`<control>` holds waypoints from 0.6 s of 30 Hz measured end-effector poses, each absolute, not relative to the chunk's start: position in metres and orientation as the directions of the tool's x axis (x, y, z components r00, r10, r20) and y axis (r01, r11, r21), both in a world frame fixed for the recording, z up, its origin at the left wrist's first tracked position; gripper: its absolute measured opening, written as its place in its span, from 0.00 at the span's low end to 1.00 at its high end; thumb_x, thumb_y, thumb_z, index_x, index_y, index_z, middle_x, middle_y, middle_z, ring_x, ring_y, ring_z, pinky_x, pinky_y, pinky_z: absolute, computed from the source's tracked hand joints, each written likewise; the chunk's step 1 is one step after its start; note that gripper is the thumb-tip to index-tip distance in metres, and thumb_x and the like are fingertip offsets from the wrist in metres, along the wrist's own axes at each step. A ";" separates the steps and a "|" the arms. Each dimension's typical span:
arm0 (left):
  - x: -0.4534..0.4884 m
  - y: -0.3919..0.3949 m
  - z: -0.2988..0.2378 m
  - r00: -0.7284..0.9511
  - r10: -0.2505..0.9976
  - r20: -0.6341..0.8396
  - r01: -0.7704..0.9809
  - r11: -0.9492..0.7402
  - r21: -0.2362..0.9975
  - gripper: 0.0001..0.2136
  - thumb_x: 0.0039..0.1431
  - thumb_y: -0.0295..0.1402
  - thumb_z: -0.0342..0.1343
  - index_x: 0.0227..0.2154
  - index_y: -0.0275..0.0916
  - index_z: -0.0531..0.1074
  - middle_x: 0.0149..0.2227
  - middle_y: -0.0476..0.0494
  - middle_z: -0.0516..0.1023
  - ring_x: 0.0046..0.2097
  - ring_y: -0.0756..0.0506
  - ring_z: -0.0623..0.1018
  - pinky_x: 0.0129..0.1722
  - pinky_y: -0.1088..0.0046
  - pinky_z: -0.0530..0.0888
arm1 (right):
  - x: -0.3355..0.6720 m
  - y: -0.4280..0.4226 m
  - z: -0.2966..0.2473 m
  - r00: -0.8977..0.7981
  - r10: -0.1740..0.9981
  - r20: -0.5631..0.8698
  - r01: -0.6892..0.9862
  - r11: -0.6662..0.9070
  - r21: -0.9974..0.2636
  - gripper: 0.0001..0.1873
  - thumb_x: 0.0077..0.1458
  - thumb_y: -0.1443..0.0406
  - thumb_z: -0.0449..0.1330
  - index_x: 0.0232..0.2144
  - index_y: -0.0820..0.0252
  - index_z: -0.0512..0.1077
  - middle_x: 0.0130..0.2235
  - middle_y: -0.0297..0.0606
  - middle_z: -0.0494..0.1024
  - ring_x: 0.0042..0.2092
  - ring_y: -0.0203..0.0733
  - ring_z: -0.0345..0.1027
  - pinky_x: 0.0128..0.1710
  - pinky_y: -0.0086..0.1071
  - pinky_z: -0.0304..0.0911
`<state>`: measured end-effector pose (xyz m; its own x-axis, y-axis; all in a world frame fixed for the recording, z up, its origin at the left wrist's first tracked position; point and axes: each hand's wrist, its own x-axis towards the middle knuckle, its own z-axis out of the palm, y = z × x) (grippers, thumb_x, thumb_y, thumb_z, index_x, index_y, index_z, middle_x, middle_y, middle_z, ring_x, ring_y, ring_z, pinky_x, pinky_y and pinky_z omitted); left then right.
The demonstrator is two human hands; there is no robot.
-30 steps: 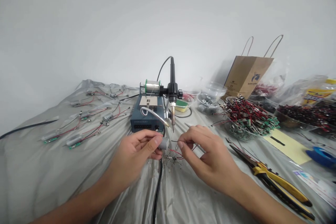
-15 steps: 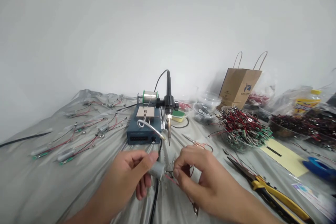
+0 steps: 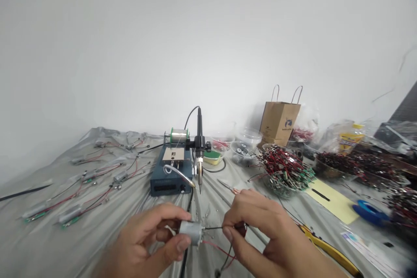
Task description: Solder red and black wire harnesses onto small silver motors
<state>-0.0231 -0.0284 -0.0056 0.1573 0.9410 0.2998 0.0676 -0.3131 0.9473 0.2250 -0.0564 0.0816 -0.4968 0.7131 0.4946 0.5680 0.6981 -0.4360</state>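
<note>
My left hand grips a small silver DC motor between thumb and fingers, low in the view. My right hand pinches a black wire close to the motor's end, and a red wire hangs beside it. The wires appear to run from the right fingers toward the motor's terminals, but the contact points are too small to tell. Beyond my hands stands a blue soldering station, with a soldering iron upright in its holder and a solder spool behind.
Finished motors with wires lie on the grey plastic sheet to the left. On the right are a bowl of wired green boards, yellow-handled pliers, a blue tape roll, and a paper bag behind.
The whole scene sits lower in the frame and smaller than before, as my head has tilted up. The motor has turned, now showing its side, and both hands are lower in view.
</note>
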 end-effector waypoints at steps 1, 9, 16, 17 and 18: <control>-0.024 -0.030 -0.006 0.161 0.931 0.326 0.086 -0.342 0.936 0.09 0.56 0.41 0.70 0.39 0.49 0.84 0.33 0.48 0.83 0.27 0.48 0.82 0.30 0.76 0.82 | 0.226 -0.060 0.081 -0.494 0.711 0.501 0.572 0.699 -0.429 0.09 0.62 0.73 0.60 0.32 0.55 0.73 0.31 0.33 0.75 0.35 0.41 0.71 0.38 0.36 0.68; -0.027 -0.038 0.003 0.256 0.872 0.418 0.102 -0.454 0.885 0.08 0.59 0.38 0.69 0.41 0.48 0.83 0.43 0.45 0.82 0.41 0.44 0.82 0.40 0.75 0.82 | 0.227 -0.087 0.081 -0.464 0.711 0.529 0.613 0.689 -0.388 0.09 0.65 0.72 0.56 0.33 0.58 0.72 0.31 0.36 0.72 0.35 0.41 0.66 0.40 0.37 0.63; -0.020 -0.042 0.035 0.318 0.908 0.274 -0.123 -0.247 0.961 0.10 0.60 0.41 0.68 0.41 0.43 0.81 0.32 0.48 0.81 0.35 0.45 0.81 0.38 0.73 0.80 | 0.234 -0.089 0.074 -0.231 0.875 0.426 0.365 0.484 -0.795 0.10 0.65 0.58 0.62 0.42 0.56 0.78 0.35 0.37 0.77 0.38 0.42 0.69 0.42 0.37 0.64; -0.020 -0.042 0.041 0.311 0.908 0.281 -0.150 -0.245 0.958 0.11 0.59 0.40 0.69 0.41 0.43 0.81 0.33 0.48 0.81 0.36 0.45 0.81 0.39 0.73 0.81 | 0.236 -0.088 0.066 -0.189 0.898 0.397 0.233 0.434 -0.870 0.16 0.65 0.54 0.62 0.48 0.55 0.77 0.36 0.38 0.78 0.39 0.43 0.70 0.42 0.38 0.65; -0.021 -0.042 0.046 0.298 0.909 0.289 -0.175 -0.246 0.953 0.11 0.57 0.40 0.70 0.40 0.43 0.81 0.34 0.48 0.82 0.36 0.46 0.81 0.38 0.73 0.81 | 0.237 -0.087 0.057 -0.168 0.914 0.369 0.089 0.387 -0.918 0.22 0.65 0.50 0.61 0.54 0.55 0.76 0.38 0.40 0.79 0.39 0.44 0.71 0.41 0.38 0.65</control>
